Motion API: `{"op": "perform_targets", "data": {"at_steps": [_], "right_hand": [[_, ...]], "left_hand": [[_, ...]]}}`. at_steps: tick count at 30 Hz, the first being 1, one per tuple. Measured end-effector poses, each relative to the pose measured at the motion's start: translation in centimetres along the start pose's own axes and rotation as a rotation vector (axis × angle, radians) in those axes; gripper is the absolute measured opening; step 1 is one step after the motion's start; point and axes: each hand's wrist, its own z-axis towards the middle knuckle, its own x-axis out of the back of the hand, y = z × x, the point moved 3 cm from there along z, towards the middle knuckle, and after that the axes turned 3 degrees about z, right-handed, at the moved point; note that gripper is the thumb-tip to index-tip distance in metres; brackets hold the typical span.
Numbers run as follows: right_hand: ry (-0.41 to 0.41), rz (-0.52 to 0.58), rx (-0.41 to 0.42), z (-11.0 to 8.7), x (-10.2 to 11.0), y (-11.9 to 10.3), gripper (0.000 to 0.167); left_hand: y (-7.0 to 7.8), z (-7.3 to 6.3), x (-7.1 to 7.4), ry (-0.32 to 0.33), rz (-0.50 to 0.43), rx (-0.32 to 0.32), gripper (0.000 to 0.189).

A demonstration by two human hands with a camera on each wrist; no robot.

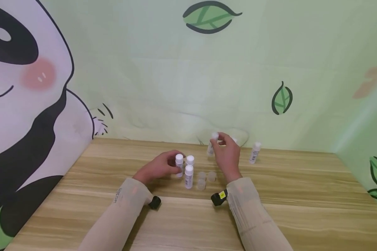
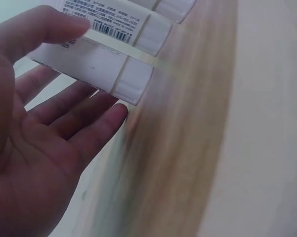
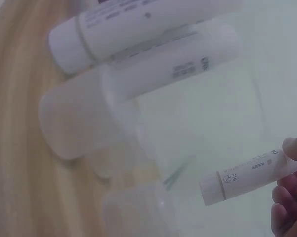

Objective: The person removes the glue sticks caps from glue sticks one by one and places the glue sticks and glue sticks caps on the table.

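Note:
In the head view, my left hand (image 1: 161, 165) curves loosely beside a white glue stick (image 1: 179, 165) standing upright, its thumb close in front. Two more upright sticks are grouped there: a front glue stick (image 1: 189, 177) and a rear glue stick (image 1: 190, 160). The left wrist view shows the left fingers (image 2: 91, 116) extended and spread behind the tubes. Farther back, my right hand (image 1: 229, 153) pinches the upper end of another glue stick (image 1: 211, 148) between thumb and fingers. That held glue stick (image 3: 237, 178) has printed text and a white end in the right wrist view.
Several translucent caps (image 1: 201, 184) lie between the hands on the wooden table (image 1: 188, 223). One glue stick (image 1: 255, 153) stands right of the right hand; another glue stick (image 1: 235, 141) is mostly hidden behind that hand. A printed backdrop (image 1: 163, 87) rises along the back edge.

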Motion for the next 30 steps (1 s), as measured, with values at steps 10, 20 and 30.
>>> {"op": "perform_targets", "data": {"at_steps": [10, 20, 30], "right_hand": [[-0.032, 0.004, 0.022, -0.3, 0.4, -1.4, 0.035], [-0.038, 0.002, 0.086, -0.6, 0.7, -2.6, 0.035], [-0.027, 0.025, 0.121, -0.7, 1.1, -3.6, 0.035]], "left_hand": [[0.2, -0.2, 0.7, 0.054, -0.011, -0.016, 0.063], [0.9, -0.2, 0.9, 0.057, -0.064, -0.035, 0.057], [1.6, -0.3, 1.4, 0.095, -0.044, -0.034, 0.055]]}}
